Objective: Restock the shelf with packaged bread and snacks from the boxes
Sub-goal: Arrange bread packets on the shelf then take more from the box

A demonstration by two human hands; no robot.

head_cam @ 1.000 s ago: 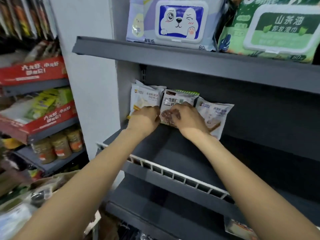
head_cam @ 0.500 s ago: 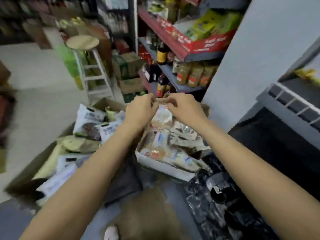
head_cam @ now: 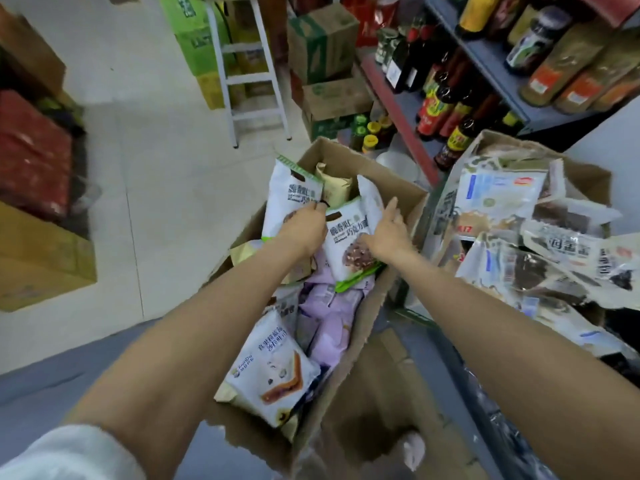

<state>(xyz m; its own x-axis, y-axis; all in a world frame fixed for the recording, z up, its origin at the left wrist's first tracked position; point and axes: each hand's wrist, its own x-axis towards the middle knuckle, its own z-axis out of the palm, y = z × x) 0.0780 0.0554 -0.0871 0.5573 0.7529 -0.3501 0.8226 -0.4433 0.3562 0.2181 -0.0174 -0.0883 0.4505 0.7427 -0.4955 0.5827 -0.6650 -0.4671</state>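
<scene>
Landmark: the open cardboard box [head_cam: 388, 306] on the floor in front of me, and everything below was placed against it.
Left hand: my left hand [head_cam: 304, 226] was down inside the box, near its far end, fingers curled together and clamped on the lower part of a white bread packet with a green top edge [head_cam: 289, 199].
That packet: it stood up out of the far end of the box, tilted a little, touching my left knuckles.
Right hand: my right hand [head_cam: 388, 230] was just beside the left, over the same far end, fingers spread apart and laid flat on a second white packet with a chocolate picture [head_cam: 349, 244].
Grip on the second packet: palm and thumb touched its right edge; whether anything was pinched under my hand I could not tell.
Second packet: it leaned upright in the box, between my two hands, its green bottom seam resting on the stock beneath.
Under it: lilac packets [head_cam: 332, 317] lay heaped in the middle of the box.
Near end of the box: a white toast packet with a sandwich picture [head_cam: 273, 372] lay on the pile there, closest to me.
Far corner of the box: a tan paper bag [head_cam: 332, 185] stood behind the packets I was handling.
Right of the box: a second carton of loose snack packs [head_cam: 540, 244], just beside it, piled above its rim.
Beyond the box: a white step stool [head_cam: 249, 71] on the pale tiles, well apart.
Beyond and right of the box: a grey shelf of sauce bottles [head_cam: 446, 98].
</scene>
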